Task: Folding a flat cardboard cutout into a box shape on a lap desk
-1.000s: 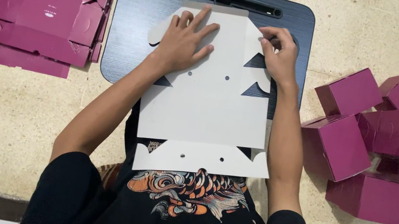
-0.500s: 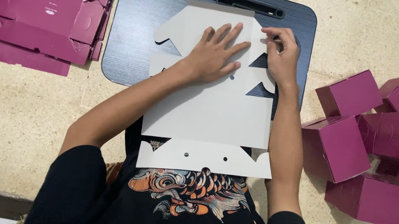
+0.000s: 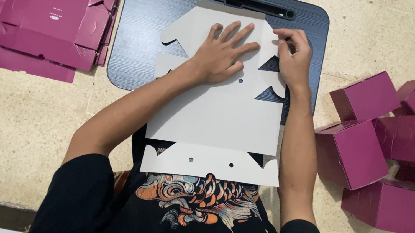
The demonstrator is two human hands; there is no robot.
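Observation:
A flat die-cut cardboard box blank (image 3: pixel 216 115), white side up, lies across a dark blue lap desk (image 3: pixel 144 27) and reaches down over my lap. My left hand (image 3: pixel 223 54) presses flat on its upper part with fingers spread. My right hand (image 3: pixel 293 55) pinches the blank's upper right edge by a notched flap. The blank's near flap, with two small holes, rests over my black printed shirt.
A stack of flat magenta box blanks (image 3: pixel 41 4) lies on the floor to the left of the lap desk. Several assembled magenta boxes (image 3: pixel 393 147) are piled on the right. The floor is beige stone tile (image 3: pixel 10 117).
My left hand slid right and up across the blank, toward my right hand. The right hand stayed at the upper right edge. The blank shifted slightly.

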